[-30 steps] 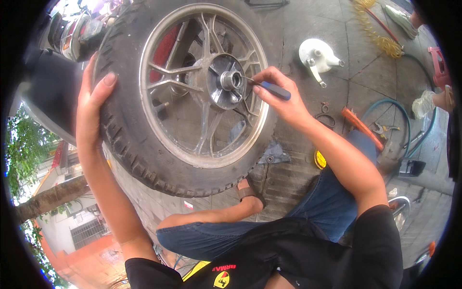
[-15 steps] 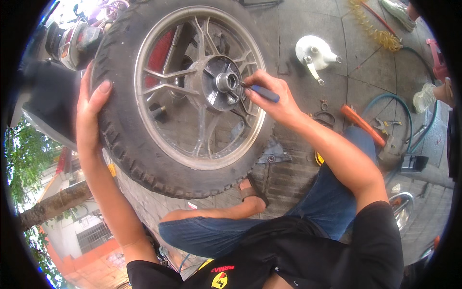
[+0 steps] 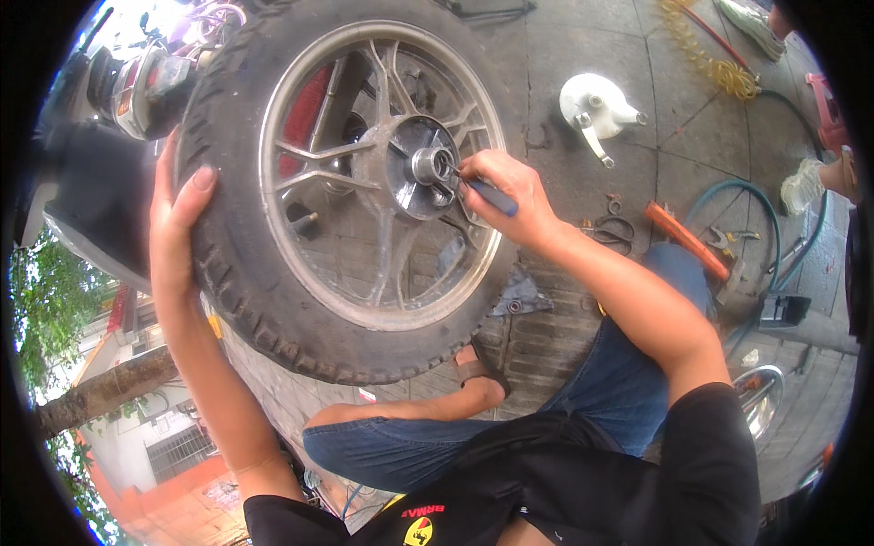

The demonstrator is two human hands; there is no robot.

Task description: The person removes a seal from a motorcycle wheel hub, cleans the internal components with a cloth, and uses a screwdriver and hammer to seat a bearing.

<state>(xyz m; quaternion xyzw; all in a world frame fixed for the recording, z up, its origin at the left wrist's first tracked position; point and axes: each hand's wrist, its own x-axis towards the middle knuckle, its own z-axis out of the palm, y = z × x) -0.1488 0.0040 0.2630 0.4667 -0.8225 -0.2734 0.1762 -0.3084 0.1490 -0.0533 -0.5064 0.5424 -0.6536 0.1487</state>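
Note:
A motorcycle wheel stands tilted before me, with a black knobby tyre and a grey spoked rim. My left hand is wrapped round the tyre's left side, thumb on the sidewall and the other fingers partly hidden behind the tread. In my right hand is a screwdriver with a blue handle, pinched between thumb and fingers. Its thin tip points at the metal collar in the middle of the wheel hub. Whether the tip touches the collar's rim or enters it, I cannot tell.
A white brake drum cover lies on the paving beyond my right hand. Nearer are brake shoes, an orange-red bar, pliers and a teal hose. At left stands a dark scooter.
The wheel has shifted slightly down and right, with my left hand still on it. My right hand has lowered a little at the hub, and the screwdriver's handle slants more steeply.

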